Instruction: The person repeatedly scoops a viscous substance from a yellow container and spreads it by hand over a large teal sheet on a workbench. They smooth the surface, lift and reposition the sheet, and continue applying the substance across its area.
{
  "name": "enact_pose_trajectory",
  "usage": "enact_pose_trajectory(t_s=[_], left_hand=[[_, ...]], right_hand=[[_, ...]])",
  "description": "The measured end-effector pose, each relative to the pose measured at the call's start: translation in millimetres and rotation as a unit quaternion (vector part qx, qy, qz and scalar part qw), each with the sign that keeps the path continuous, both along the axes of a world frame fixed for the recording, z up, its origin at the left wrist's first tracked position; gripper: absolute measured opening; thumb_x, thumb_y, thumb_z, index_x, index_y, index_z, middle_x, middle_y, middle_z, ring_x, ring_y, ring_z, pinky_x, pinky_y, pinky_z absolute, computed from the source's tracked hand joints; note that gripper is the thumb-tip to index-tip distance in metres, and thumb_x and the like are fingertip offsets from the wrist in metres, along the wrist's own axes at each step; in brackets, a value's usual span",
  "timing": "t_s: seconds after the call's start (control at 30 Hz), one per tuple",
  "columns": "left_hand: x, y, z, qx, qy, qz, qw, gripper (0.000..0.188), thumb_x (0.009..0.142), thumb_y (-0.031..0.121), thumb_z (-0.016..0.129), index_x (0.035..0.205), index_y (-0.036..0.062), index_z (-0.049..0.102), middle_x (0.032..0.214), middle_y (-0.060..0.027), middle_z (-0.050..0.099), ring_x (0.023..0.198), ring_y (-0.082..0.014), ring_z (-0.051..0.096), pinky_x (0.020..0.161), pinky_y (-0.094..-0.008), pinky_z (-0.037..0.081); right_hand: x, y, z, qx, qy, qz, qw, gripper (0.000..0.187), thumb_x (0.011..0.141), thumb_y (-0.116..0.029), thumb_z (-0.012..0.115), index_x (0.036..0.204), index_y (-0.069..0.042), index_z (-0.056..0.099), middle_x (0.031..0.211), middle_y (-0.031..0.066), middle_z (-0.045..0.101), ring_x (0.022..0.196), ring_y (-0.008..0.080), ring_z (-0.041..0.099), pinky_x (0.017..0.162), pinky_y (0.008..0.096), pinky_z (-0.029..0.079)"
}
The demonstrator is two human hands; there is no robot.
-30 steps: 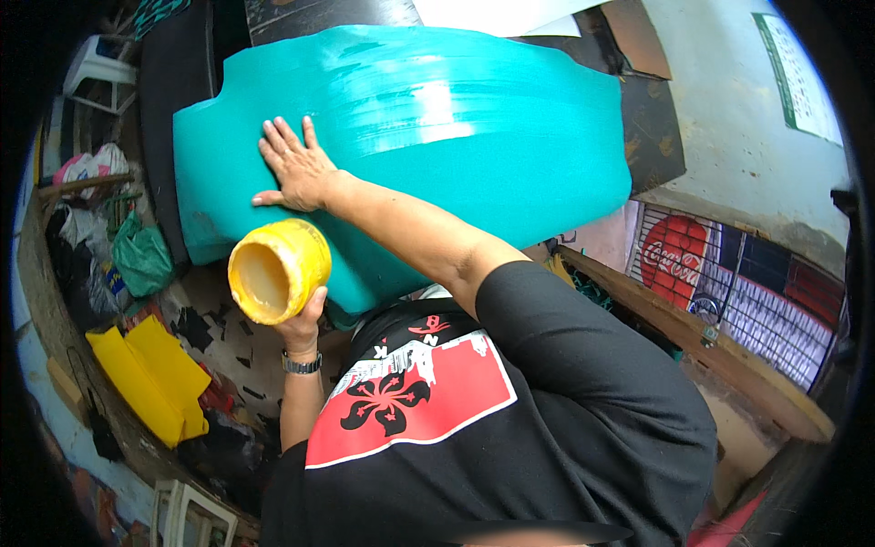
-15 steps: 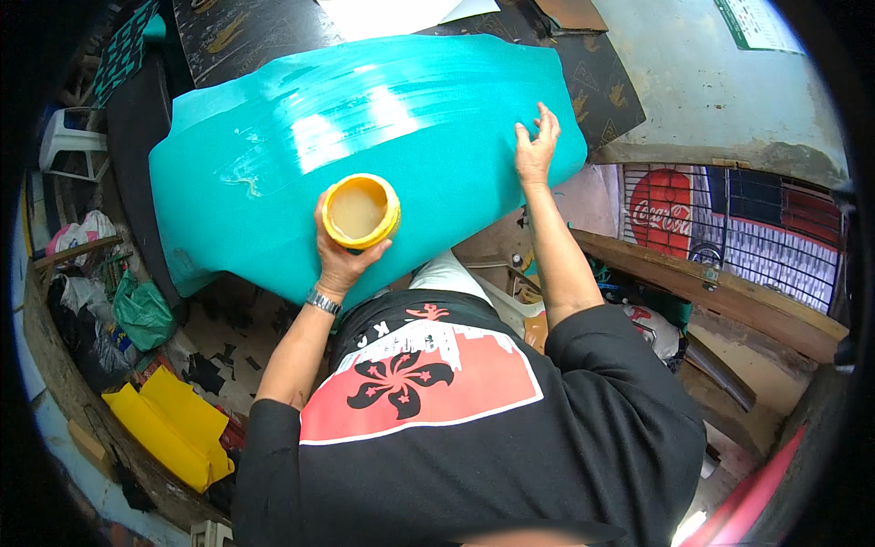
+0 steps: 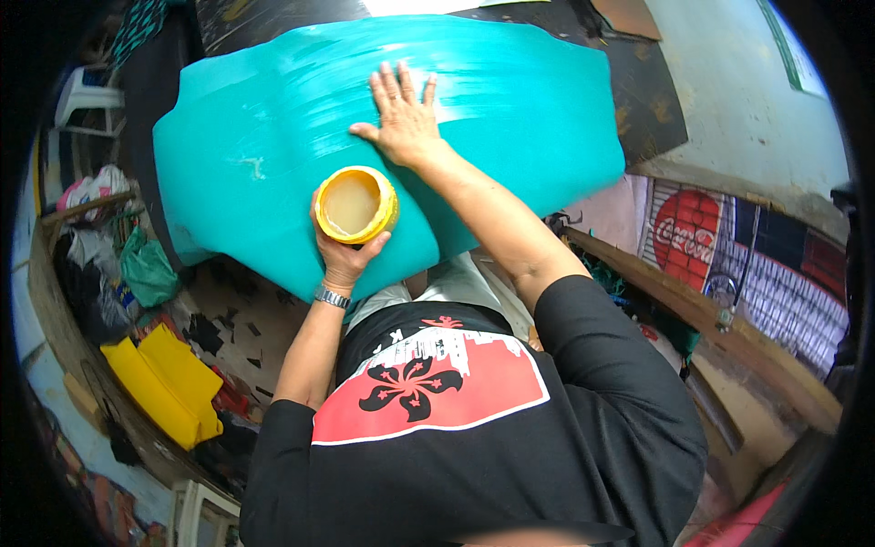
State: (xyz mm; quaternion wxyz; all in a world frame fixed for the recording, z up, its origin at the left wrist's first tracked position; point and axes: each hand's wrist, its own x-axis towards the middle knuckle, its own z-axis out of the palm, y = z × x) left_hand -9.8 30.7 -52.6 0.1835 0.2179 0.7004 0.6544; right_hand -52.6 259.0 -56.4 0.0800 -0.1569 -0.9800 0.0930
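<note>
My left hand (image 3: 344,260) is wrapped round a yellow open-topped jar (image 3: 390,208), which holds a cloudy beige liquid (image 3: 351,204). The jar is held above the near part of a large teal sheet (image 3: 538,118) draped over a dark table. On the sheet's middle lies my right hand (image 3: 404,118), palm down with its fingers spread. Wet, shiny streaks run across the sheet around and beyond those fingers. A whitish smear (image 3: 253,167) marks the sheet farther left.
The dark tabletop (image 3: 638,82) shows behind the sheet, with white paper (image 3: 419,5) and a brown piece (image 3: 627,16) on it. At left are a white stool (image 3: 87,98), a green bag (image 3: 148,266) and folded yellow material (image 3: 164,378). A wooden beam (image 3: 756,337) runs along the right.
My right hand has moved left from above the sheet's right side onto its middle. My left hand still holds the jar in nearly the same place. The view has shifted slightly.
</note>
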Motion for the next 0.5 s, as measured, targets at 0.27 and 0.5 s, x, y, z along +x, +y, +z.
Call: enact_pose_trajectory(t_s=[0.27,0.5], left_hand=[[5.7,-39.2,8.7,-0.019,-0.004,0.075,0.997,0.105,0.063,0.028,0.088,0.143,-0.0008,0.028,0.134,-0.0164,0.048,0.124,-0.0273,0.05,0.107,-0.0402,0.039],[10.7,-57.6,40.0,0.062,-0.034,0.135,0.988,0.082,0.066,0.022,0.086,0.133,0.0005,0.044,0.123,-0.0127,0.06,0.111,-0.0234,0.061,0.097,-0.0379,0.048]], right_hand=[[-78.8,-89.6,-6.3,0.014,0.004,0.188,0.982,0.092,0.083,-0.078,0.04,0.153,-0.019,0.031,0.161,0.0102,0.021,0.15,0.0303,0.007,0.113,0.0681,-0.003],[-75.0,-120.5,4.4,-0.004,0.006,0.342,0.94,0.093,0.084,-0.079,0.036,0.153,-0.017,0.03,0.161,0.0078,0.023,0.15,0.0289,0.011,0.115,0.066,0.001]])
